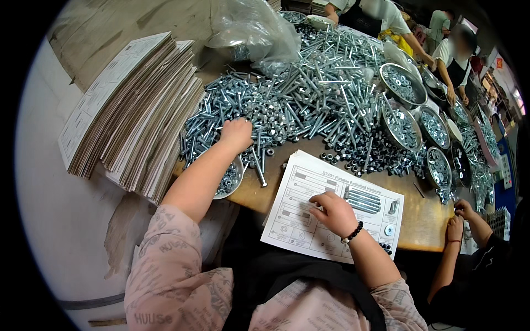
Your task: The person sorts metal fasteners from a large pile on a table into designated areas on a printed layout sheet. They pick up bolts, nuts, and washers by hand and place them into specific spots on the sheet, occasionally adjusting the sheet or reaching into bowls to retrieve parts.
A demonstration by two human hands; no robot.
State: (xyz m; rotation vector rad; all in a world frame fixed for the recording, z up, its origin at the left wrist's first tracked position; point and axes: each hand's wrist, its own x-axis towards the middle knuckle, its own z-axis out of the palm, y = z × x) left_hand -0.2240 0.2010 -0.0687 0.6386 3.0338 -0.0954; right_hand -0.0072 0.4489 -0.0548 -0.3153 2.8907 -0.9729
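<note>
My left hand [237, 135] reaches into the near edge of a big heap of loose bolts and nuts [270, 113]; its fingertips are hidden among the metal pieces. My right hand [334, 214] is over a printed card sheet [292, 220] with part drawings, its fingers loosely bent and apart, and I see nothing in them. A row of long bolts [362, 199] lies on the sheet beyond that hand. Along its right side are a short bolt [393, 207], a washer [389, 230] and a few dark nuts [385, 247].
A tall stack of printed cards [132, 110] stands at the left. Beside my left forearm sits a bowl of small hardware [238, 179]. Steel bowls of washers [406, 83] line the right. A plastic bag [251, 33] lies behind the heap. Other people work across and at the right.
</note>
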